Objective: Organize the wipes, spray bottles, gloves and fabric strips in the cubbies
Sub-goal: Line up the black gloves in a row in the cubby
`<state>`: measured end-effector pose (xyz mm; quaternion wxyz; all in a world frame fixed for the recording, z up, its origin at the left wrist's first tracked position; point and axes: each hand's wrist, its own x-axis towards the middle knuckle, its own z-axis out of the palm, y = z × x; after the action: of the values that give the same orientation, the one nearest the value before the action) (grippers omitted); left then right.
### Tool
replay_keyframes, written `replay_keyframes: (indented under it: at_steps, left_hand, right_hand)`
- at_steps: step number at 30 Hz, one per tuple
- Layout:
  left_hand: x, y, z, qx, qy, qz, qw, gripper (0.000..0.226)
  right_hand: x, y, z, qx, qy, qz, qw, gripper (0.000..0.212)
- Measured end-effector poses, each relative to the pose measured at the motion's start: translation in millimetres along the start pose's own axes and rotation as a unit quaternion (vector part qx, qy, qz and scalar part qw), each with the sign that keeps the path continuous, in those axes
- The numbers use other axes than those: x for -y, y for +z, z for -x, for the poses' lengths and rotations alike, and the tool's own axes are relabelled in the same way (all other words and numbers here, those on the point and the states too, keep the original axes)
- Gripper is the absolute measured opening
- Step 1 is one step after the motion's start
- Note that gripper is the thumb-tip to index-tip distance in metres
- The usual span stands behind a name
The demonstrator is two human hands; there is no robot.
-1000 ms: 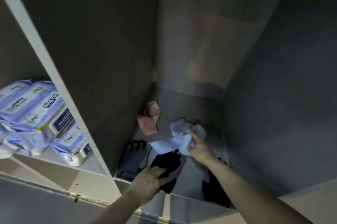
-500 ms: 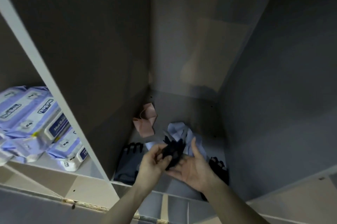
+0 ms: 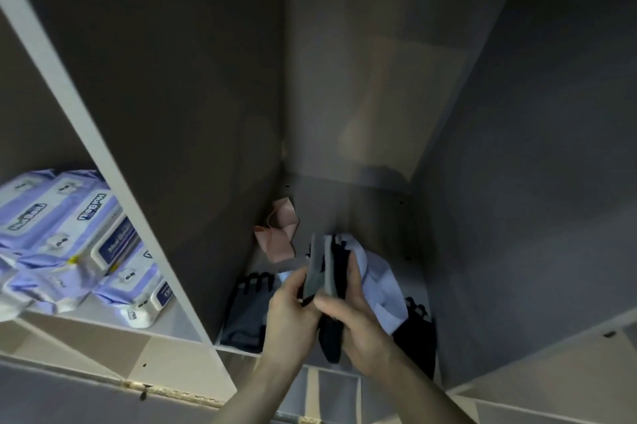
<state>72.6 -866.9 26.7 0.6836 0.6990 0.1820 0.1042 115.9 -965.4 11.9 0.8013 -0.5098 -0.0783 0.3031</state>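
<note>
Both hands hold a dark grey-and-black glove [image 3: 325, 271] upright at the mouth of the middle cubby. My left hand [image 3: 293, 316] pinches its left edge and my right hand [image 3: 358, 323] wraps its lower part. Behind the hands a pale blue fabric strip [image 3: 379, 282] lies crumpled on the cubby floor. A pink fabric strip [image 3: 279, 234] sits at the back left corner. Another grey glove [image 3: 248, 309] lies flat at the front left, and a black glove [image 3: 418, 330] at the front right. Several purple wipes packs [image 3: 69, 240] are piled in the left cubby.
A white divider panel [image 3: 103, 161] separates the wipes cubby from the middle cubby. The middle cubby's dark walls [image 3: 517, 182] close in on both sides. A pale shelf edge [image 3: 551, 375] runs below at the right.
My right hand let go of the pale blue strip, which now lies on the cubby floor. My left hand lifted the dark glove, and both hands now hold it upright.
</note>
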Motion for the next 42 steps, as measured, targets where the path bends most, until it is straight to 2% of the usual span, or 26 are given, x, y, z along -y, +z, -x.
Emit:
replay_keyframes:
  at_steps: [2,4,5,7,10,13,15,17,18,20,22,25,27,31,38,41,42]
  left_hand:
    - [-1,1,1,-0.039,0.026,-0.039,0.998,0.011]
    - [-6,1,2,-0.077,0.041,-0.039,0.995,0.008]
    - [-10,-1,2,-0.084,0.033,-0.015,0.996,0.010]
    - [-19,-7,0,-0.072,-0.009,0.072,0.995,0.006]
    - [-27,-18,-4,-0.029,-0.083,0.186,0.979,0.017]
    - [-36,-30,-3,0.013,-0.087,0.258,0.962,0.025]
    - [-41,-37,-2,0.037,-0.084,0.305,0.948,0.029]
    - [-43,-41,-1,0.057,-0.090,0.354,0.929,0.031]
    - [-45,-42,1,0.064,-0.093,0.378,0.919,0.033]
    - [-48,-43,2,0.074,-0.097,0.414,0.902,0.037]
    - [-50,-47,4,0.079,-0.111,0.431,0.892,0.038]
    - [-49,-54,4,0.102,-0.141,0.418,0.892,0.042]
    - [-51,-55,7,0.111,-0.142,0.364,0.914,0.043]
    - [-59,-38,16,0.128,-0.124,0.297,0.938,0.039]
    - [-45,-5,22,0.147,-0.111,0.317,0.931,0.033]
    - [-35,-1,24,0.149,-0.091,0.282,0.943,0.050]
    - [-30,0,24,0.146,-0.084,0.262,0.950,0.056]
  right_hand:
    - [-2,-1,1,-0.009,-0.003,-0.089,0.996,0.098]
    - [2,-1,5,0.008,-0.009,-0.190,0.982,0.074]
    - [6,-2,8,0.005,-0.011,-0.209,0.978,0.062]
    - [14,-9,11,-0.022,-0.014,-0.233,0.972,0.062]
    - [29,-12,18,-0.038,0.005,-0.240,0.970,0.055]
    - [43,-9,26,-0.034,0.038,-0.207,0.977,0.024]
    - [46,-15,27,-0.061,0.032,-0.192,0.979,0.027]
    - [50,-13,28,-0.068,0.038,-0.172,0.982,0.018]
    - [49,-11,28,-0.066,0.034,-0.165,0.984,0.030]
    - [47,-13,25,-0.080,0.036,-0.153,0.984,0.075]
    - [50,-11,26,-0.085,0.029,-0.162,0.983,0.088]
    - [57,-9,29,-0.059,0.025,-0.165,0.984,0.080]
    - [60,-5,31,-0.055,0.020,-0.171,0.983,0.075]
    - [65,17,34,-0.046,-0.006,-0.155,0.987,0.045]
    - [46,42,31,-0.061,0.019,-0.113,0.992,0.045]
    - [36,53,28,-0.057,-0.021,-0.062,0.996,0.044]
    - [30,53,27,-0.071,-0.025,-0.033,0.997,0.057]
